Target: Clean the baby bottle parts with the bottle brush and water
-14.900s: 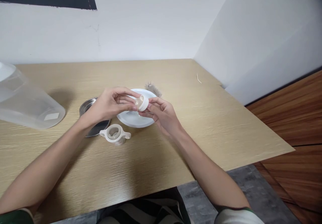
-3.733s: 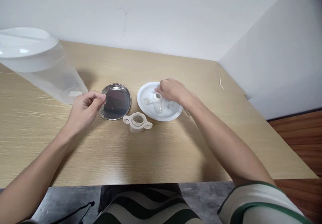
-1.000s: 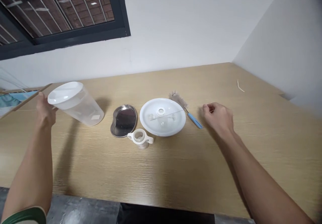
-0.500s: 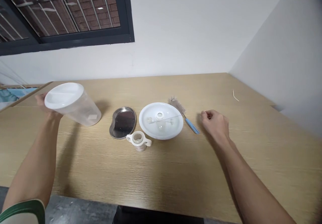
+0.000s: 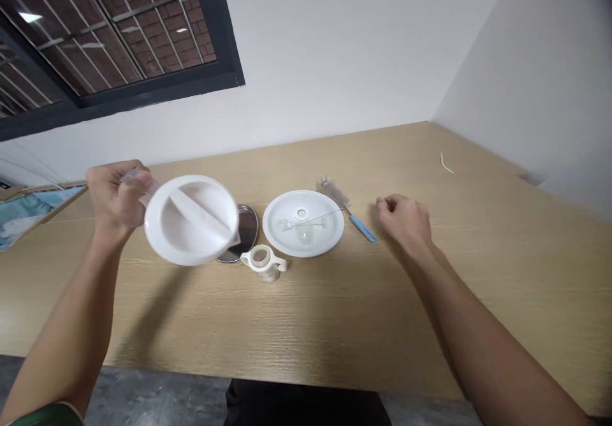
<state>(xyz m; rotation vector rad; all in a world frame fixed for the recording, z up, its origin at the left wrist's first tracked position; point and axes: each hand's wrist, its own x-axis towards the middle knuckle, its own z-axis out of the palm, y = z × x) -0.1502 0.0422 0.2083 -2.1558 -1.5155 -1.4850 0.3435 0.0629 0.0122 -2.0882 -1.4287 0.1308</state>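
Observation:
My left hand [image 5: 117, 196] grips the handle of a clear plastic pitcher with a white lid [image 5: 194, 222], holding it tilted above the table, lid facing me. The lid covers most of its body. My right hand [image 5: 405, 222] rests on the table with fingers curled; whatever they hold, if anything, cannot be made out. Left of it lies a bottle brush [image 5: 362, 227] with a blue handle. A white oval dish [image 5: 329, 241] holds small clear pieces, and a thin line crosses it toward my right hand.
A kidney-shaped metal tray [image 5: 247, 225] is partly hidden behind the pitcher. In front of the dish stands a white two-handled piece [image 5: 268, 266] with a round opening. A short pale strip [image 5: 446, 163] lies far right. Wall and window rise behind the table [image 5: 296, 324].
My left hand has brought the pitcher rightward, and its lid has turned toward me, now overlapping the metal tray. My right hand stays nearly in place. The view has shifted slightly.

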